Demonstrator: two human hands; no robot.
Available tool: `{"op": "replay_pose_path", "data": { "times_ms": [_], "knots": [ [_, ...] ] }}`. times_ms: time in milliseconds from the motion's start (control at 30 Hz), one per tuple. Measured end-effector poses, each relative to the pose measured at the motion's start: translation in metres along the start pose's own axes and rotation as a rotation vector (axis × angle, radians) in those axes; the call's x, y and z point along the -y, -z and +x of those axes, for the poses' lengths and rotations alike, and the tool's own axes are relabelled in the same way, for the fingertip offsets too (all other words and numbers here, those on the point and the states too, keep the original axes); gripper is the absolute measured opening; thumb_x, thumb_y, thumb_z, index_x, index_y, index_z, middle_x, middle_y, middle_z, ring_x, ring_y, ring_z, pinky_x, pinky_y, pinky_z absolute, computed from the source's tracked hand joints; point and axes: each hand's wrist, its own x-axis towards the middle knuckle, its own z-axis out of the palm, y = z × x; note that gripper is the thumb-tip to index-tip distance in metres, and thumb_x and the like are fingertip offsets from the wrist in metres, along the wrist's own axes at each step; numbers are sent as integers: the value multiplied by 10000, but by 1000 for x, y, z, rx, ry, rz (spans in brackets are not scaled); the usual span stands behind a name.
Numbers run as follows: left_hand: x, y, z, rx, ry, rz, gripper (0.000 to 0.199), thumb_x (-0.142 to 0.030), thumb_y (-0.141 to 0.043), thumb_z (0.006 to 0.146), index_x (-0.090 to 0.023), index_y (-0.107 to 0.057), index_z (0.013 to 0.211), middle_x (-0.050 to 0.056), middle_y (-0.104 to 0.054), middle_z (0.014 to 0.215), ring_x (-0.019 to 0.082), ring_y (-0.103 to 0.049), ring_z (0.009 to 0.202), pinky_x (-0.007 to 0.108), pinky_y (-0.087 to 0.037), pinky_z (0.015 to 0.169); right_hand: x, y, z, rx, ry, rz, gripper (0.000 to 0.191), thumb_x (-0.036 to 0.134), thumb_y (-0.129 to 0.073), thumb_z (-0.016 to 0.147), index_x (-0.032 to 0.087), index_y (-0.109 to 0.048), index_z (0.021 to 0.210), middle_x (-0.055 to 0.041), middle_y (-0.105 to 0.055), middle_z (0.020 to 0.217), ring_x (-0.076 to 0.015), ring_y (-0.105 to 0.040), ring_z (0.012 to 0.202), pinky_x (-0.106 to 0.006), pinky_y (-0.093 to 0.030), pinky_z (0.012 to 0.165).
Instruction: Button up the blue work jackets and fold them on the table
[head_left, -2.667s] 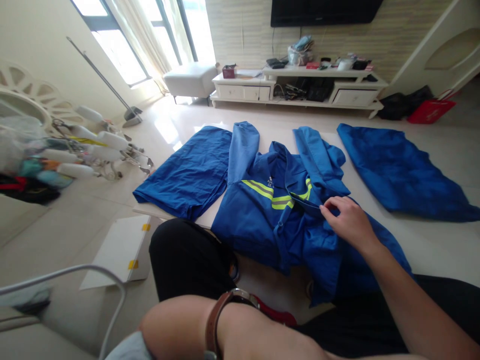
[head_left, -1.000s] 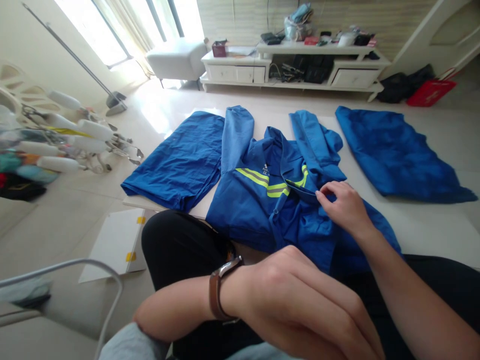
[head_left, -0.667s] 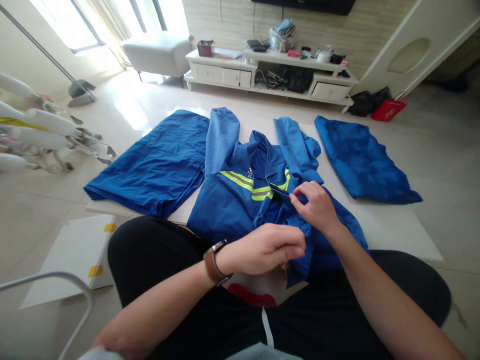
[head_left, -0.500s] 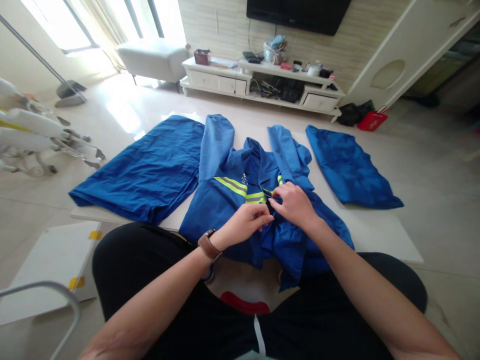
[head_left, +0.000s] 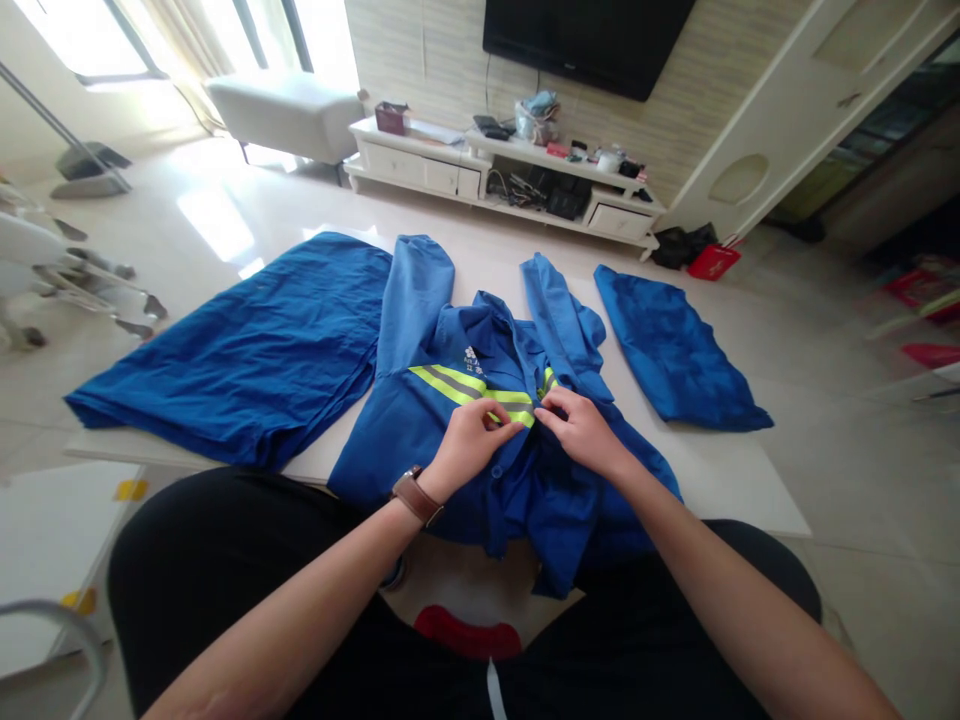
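A blue work jacket (head_left: 405, 430) with yellow and grey reflective bands lies face up on a white table (head_left: 750, 490), collar away from me. My left hand (head_left: 476, 440), with a brown-strapped watch on the wrist, pinches the front edge at the reflective band. Just to its right, my right hand (head_left: 581, 425) has thumb and finger closed on the other front edge at the same height. A button shows on the placket below my left hand. The jacket's sleeves point toward the far side, and its lower right front is bunched.
Blue folded trousers (head_left: 300, 320) lie left on the table, another folded blue garment (head_left: 675, 350) right. Beyond stand a white TV cabinet (head_left: 420, 165) and a grey bench (head_left: 285, 115). A white box-like piece (head_left: 52, 540) is at lower left.
My left hand has risen from below the band to grip the jacket's front edge there. The front now lies flatter, showing a button. The view has shifted slightly.
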Motion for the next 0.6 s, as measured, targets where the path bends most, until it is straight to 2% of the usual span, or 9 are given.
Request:
{"op": "replay_pose_path", "data": {
  "times_ms": [100, 167, 333, 467, 600],
  "knots": [
    [-7, -10, 3, -50, -103, 18, 182, -275, -788, 765, -166, -673, 676, 59, -726, 855, 164, -676, 793, 228, -527, 643, 6, -1, -8, -19, 25, 60, 254, 269, -563, 936, 208, -484, 702, -6, -506, 762, -164, -496, 726, -301, -375, 692],
    [-10, -15, 3, -67, -119, -2, 156, -234, -770, 767, -166, -669, 669, 72, -735, 938, 176, -695, 860, 236, -557, 678, 10, -2, -10, -6, 56, 84, 249, 264, -545, 946, 210, -472, 713, -11, -497, 783, -166, -492, 738, -305, -379, 699],
    [-8, -21, 4, -130, -152, 45, 187, -134, -692, 784, -174, -599, 628, 36, -729, 806, 162, -699, 768, 250, -537, 682, 13, -2, -12, 89, 121, 103, 235, 259, -464, 984, 217, -433, 755, -7, -463, 796, -169, -472, 751, -309, -373, 712],
    [-5, -19, 5, -143, -202, 137, 200, -91, -672, 768, -178, -574, 618, 19, -720, 750, 168, -710, 780, 252, -500, 700, 9, 4, -13, 164, 149, 127, 230, 262, -455, 988, 212, -439, 764, -4, -466, 803, -163, -472, 758, -306, -373, 727],
    [-7, -14, 6, -84, -210, 193, 201, -102, -679, 755, -180, -573, 602, 18, -725, 741, 160, -689, 726, 259, -492, 689, 0, 9, -13, 158, 88, 121, 256, 294, -466, 984, 210, -448, 743, 5, -486, 752, -157, -469, 725, -298, -357, 692]
  ]
}}
